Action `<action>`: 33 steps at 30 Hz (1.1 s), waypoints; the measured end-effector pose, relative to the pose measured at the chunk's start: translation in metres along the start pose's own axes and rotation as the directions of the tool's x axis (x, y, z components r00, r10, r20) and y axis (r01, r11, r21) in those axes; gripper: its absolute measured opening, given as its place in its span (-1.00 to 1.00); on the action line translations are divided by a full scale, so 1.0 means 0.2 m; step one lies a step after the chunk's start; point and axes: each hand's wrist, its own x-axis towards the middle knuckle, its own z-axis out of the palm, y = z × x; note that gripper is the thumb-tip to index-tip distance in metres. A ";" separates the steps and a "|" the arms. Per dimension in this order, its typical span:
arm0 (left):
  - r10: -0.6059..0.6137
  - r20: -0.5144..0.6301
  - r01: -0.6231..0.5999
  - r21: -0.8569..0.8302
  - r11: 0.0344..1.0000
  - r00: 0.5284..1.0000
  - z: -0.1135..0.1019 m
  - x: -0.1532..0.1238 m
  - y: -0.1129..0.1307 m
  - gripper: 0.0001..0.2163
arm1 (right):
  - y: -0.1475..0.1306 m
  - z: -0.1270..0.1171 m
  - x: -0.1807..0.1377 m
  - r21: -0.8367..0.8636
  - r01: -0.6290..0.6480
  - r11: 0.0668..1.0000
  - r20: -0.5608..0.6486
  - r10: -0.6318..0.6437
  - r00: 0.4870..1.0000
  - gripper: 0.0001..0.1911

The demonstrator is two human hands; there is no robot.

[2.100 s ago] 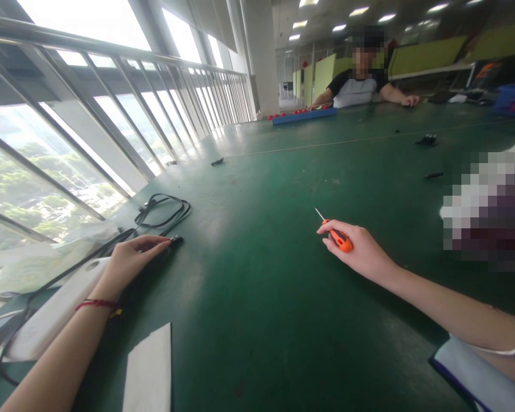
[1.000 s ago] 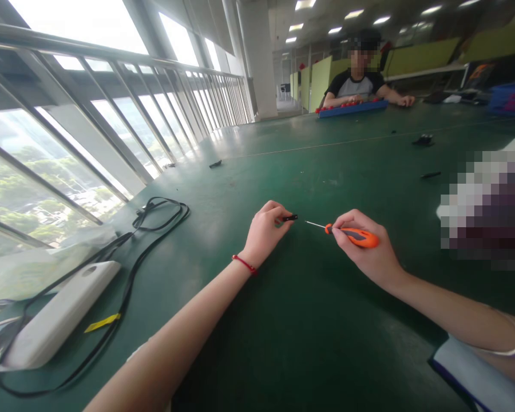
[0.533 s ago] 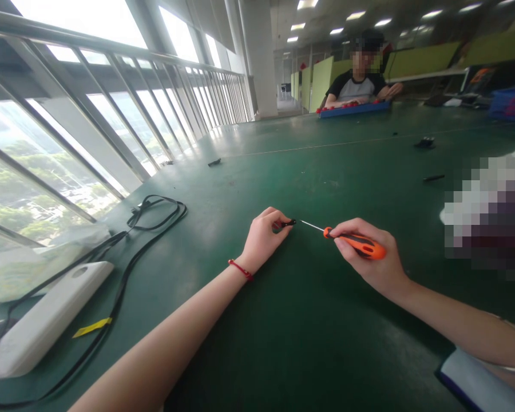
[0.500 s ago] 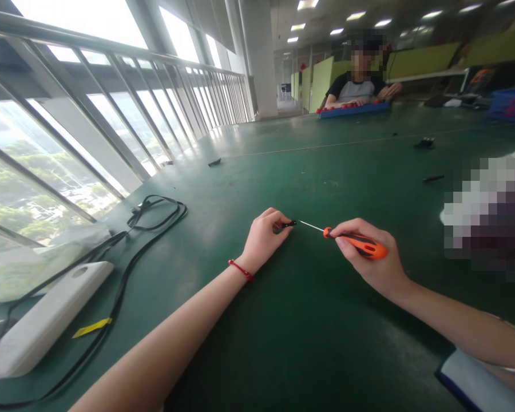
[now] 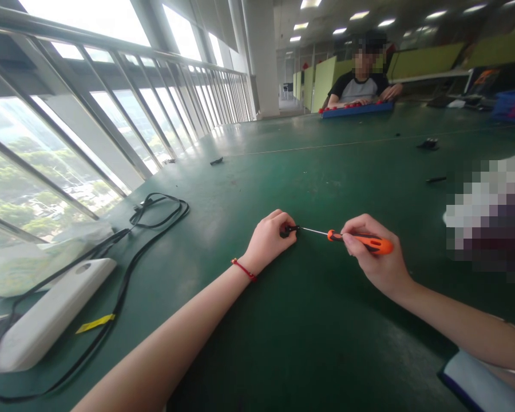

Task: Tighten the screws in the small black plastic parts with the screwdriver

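- Your left hand (image 5: 268, 240) is pinching a small black part (image 5: 285, 230) at frame centre, low over the green worktop (image 5: 309, 332).
- Your right hand (image 5: 375, 263) is gripping the orange screwdriver (image 5: 360, 241), tip touching that part.

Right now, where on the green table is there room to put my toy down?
Bare table lies past the screwdriver, up to the blue tray, and between the two forearms. Crowded: the left edge, with cable and white box, and where left hand, black part and right hand meet.
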 end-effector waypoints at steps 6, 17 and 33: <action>0.000 0.026 0.001 -0.023 1.000 1.000 0.00 0.00 -0.01 -0.95 | 0.00 0.00 0.00 0.005 0.001 1.000 0.000 -0.001 1.000 -0.90; -0.002 0.049 0.004 -0.035 0.999 0.999 0.00 0.00 0.00 -0.92 | 0.01 0.00 0.01 -0.064 0.016 0.998 0.011 -0.016 1.000 -0.83; -0.037 0.045 0.038 -0.025 0.999 0.998 0.00 0.00 -0.02 -0.92 | 0.03 0.01 0.00 0.062 -0.021 0.998 -0.029 0.022 0.999 -0.82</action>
